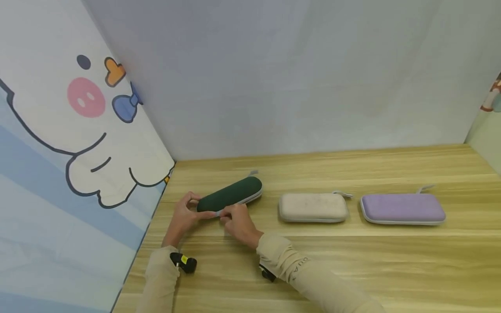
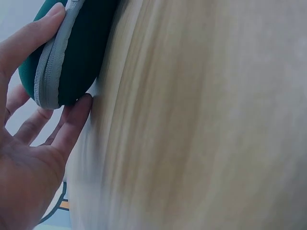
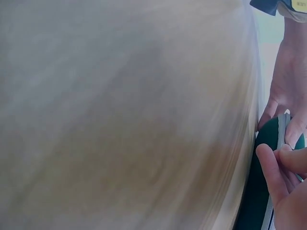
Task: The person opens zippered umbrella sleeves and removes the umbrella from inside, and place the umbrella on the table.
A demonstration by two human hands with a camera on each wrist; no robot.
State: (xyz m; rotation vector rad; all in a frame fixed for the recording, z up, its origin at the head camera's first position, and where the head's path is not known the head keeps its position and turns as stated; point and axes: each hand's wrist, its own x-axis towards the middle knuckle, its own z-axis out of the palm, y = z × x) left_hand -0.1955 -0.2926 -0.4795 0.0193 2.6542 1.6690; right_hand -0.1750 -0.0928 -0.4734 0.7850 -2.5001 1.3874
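A dark green zippered case (image 1: 228, 194) lies at a slant on the table's left part, its grey zipper facing the person. My left hand (image 1: 185, 221) grips its near-left end. In the left wrist view the thumb (image 2: 41, 29) presses on the case beside the zipper (image 2: 53, 67), and the other fingers curl round the end. With thumb and forefinger, my right hand (image 1: 241, 225) pinches the zipper pull close to the left thumb. The right fingers hide most of the pull. Along the zipper's right part a pale band shows; the contents cannot be seen.
To the right lie a beige case (image 1: 313, 208) and a purple case (image 1: 403, 209), both shut, with grey loops at their back right. The wooden table (image 1: 352, 269) meets a pale back curtain (image 1: 297, 87) and a cartoon-printed sheet (image 1: 51, 187) at left.
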